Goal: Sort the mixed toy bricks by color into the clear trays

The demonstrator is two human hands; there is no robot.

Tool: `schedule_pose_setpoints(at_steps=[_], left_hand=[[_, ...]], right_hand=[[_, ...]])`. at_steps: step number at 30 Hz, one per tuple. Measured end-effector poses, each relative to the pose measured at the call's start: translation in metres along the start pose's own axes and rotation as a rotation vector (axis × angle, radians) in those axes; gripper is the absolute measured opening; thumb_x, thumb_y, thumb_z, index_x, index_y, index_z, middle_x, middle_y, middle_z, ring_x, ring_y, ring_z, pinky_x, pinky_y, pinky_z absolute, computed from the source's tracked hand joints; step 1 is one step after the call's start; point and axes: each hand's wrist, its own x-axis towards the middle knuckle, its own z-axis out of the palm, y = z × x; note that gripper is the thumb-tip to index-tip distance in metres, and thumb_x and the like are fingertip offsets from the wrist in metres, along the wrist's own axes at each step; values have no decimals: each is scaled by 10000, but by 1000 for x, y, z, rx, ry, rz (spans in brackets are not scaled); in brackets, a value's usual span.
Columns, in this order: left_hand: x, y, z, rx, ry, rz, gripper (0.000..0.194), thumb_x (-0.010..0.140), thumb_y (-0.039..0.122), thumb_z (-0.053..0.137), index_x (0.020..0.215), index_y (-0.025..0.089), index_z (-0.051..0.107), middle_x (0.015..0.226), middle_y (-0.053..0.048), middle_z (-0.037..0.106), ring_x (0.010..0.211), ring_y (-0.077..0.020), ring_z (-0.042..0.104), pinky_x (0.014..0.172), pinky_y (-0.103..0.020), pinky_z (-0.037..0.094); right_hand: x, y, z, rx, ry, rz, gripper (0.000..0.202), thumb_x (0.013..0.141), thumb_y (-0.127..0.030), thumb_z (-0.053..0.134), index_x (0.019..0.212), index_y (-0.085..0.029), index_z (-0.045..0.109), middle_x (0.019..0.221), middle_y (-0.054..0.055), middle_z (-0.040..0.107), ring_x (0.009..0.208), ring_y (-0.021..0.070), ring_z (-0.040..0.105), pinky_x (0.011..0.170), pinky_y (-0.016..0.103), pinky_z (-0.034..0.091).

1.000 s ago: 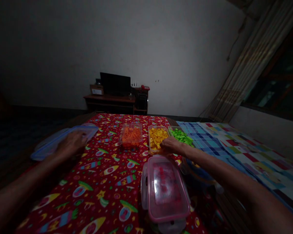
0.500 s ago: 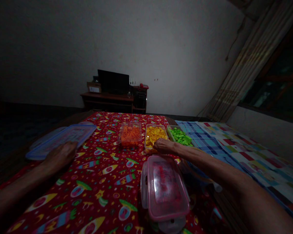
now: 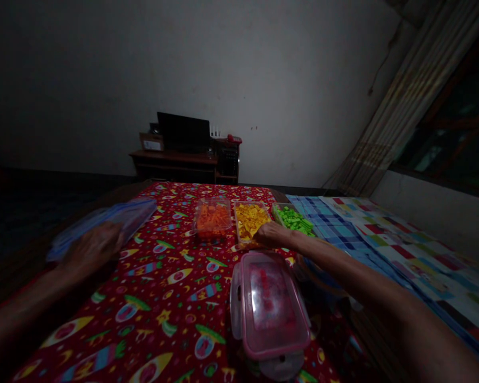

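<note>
On the left, my left hand (image 3: 96, 244), blurred by motion, closes on the near edge of a clear lid with a blue rim (image 3: 138, 210). A paler lid seems to lie with it, but the blur hides the detail. My right hand (image 3: 269, 234) is closed at the near right corner of a clear plastic container (image 3: 236, 226) filled with yellow pieces (image 3: 251, 218); its fingertips are hidden. To the left stands a clear container with orange pieces (image 3: 213, 218). A container with green pieces (image 3: 297, 221) stands to the right, partly behind my right wrist.
Nearest me sits a lidded pink container (image 3: 275, 308) with unfastened side flaps. A red patterned cloth (image 3: 175, 319) covers the table. Another container (image 3: 323, 282) lies partly under my right forearm. Beyond are a desk with a monitor (image 3: 183, 132) and, right, a checkered bedspread (image 3: 415, 244).
The blue-rimmed lid has shifted and tilted along with my left hand. The container of yellow pieces has slid slightly left at my right hand. The other containers stay in place.
</note>
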Motion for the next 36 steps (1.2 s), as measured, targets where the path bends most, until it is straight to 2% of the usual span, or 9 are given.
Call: schedule_pose_setpoints(at_steps=[6, 12, 16, 19, 22, 25, 27, 31, 36], left_hand=[[6, 0, -36, 32, 62, -128, 295, 861, 395, 286, 773, 201, 490, 738, -17, 455, 694, -185, 471, 616, -242, 325], [3, 3, -70, -123, 445, -337, 252, 841, 321, 351, 638, 203, 443, 651, 13, 370, 616, -149, 402, 569, -224, 305], [3, 33, -86, -528, 689, -341, 225, 857, 306, 413, 743, 190, 569, 662, 28, 477, 633, -131, 451, 597, -220, 361], [11, 81, -96, -1240, 819, -499, 165, 843, 255, 484, 728, 170, 567, 546, 67, 429, 492, -90, 387, 532, -203, 374], [22, 141, -94, -1850, 640, -486, 158, 819, 231, 603, 691, 166, 538, 511, 85, 446, 453, -63, 402, 536, -184, 425], [30, 199, -78, -2090, 390, -462, 141, 869, 251, 580, 759, 165, 601, 623, 29, 602, 542, -78, 529, 599, -194, 475], [34, 232, -62, -2142, 276, -463, 137, 857, 267, 605, 753, 179, 611, 665, 26, 638, 598, -86, 579, 656, -205, 494], [38, 274, -23, -1989, 39, -416, 199, 768, 356, 687, 712, 185, 602, 665, 5, 653, 673, -130, 631, 698, -242, 509], [36, 288, 18, -1470, -372, -281, 462, 769, 576, 603, 575, 159, 553, 518, -34, 603, 524, -158, 609, 524, -253, 466]], right_hand=[[-11, 0, -27, -54, 14, 25, 265, 851, -52, 418, 839, -124, 673, 747, 81, 667, 541, 98, 444, 518, 269, 206], [-19, -7, -32, 4, 157, 58, 260, 839, -60, 399, 776, -154, 633, 638, 25, 566, 506, 91, 300, 533, 287, 170], [-15, -18, -33, 169, 275, 61, 250, 871, -134, 408, 679, -157, 565, 590, -7, 482, 513, 87, 259, 531, 278, 174], [-5, -32, -40, 547, 333, 50, 341, 935, -321, 385, 666, -159, 516, 593, -19, 455, 529, 78, 339, 529, 228, 241], [3, -41, -48, 1106, 346, 115, 435, 941, -506, 324, 776, -157, 524, 704, 22, 546, 641, 111, 516, 590, 206, 401], [6, -34, -52, 1501, 429, 208, 429, 911, -552, 369, 851, -161, 535, 786, 51, 605, 714, 131, 589, 676, 254, 497], [4, -16, -48, 1581, 515, 321, 401, 881, -538, 432, 769, -166, 533, 701, 30, 588, 624, 111, 564, 660, 249, 501], [-8, 31, -27, 1394, 595, 599, 368, 823, -458, 486, 581, -181, 455, 526, -24, 464, 467, 71, 414, 518, 197, 416], [-24, 66, 7, 1133, 476, 715, 352, 789, -344, 441, 476, -185, 418, 440, -33, 395, 425, 67, 354, 454, 191, 326]])
